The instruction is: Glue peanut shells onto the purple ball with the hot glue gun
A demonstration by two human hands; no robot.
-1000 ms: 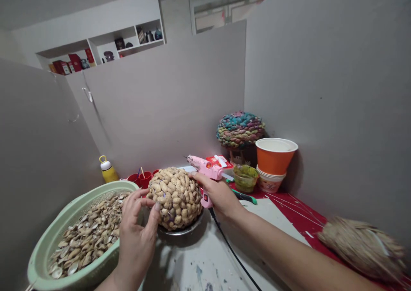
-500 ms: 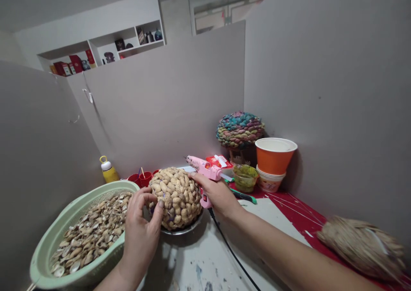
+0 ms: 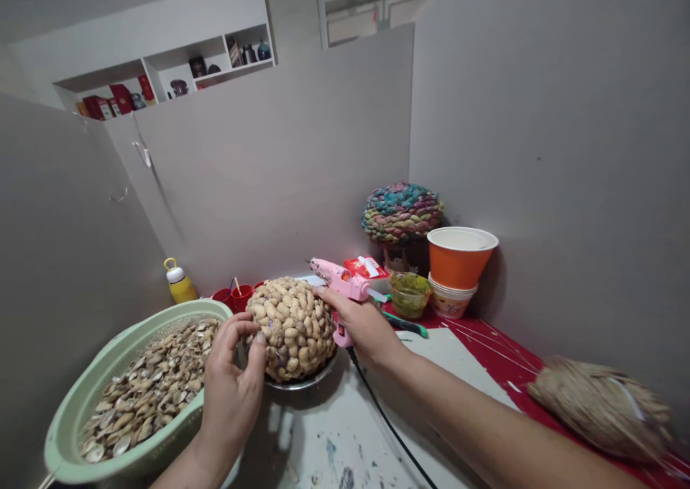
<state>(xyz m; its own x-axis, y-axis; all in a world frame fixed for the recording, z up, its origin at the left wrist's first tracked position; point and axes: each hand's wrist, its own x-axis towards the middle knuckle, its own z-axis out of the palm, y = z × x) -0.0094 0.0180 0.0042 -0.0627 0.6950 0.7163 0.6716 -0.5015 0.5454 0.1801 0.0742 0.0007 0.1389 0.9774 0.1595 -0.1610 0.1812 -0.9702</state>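
A rounded dome covered with peanut shells sits in a shallow metal dish, with purple-blue spots between some shells. My left hand is at its left side, fingers curved and thumb apart from them; the fingertips are at the shells, and I cannot tell how firmly they touch. In my right hand is a pink hot glue gun, held at the dome's right side with its nozzle pointing up and left. A clear glue stick shows at its back, and a black cord runs down from the handle.
Left of the dish stands a green basket of loose peanut shells. Behind are a yellow bottle and red cups. To the right are a colourful woven dome, an orange bucket, green-handled pliers and a raffia bundle.
The whole view has shifted slightly, so things sit a little higher and further left. Both hands keep nearly the same pose around the dome.
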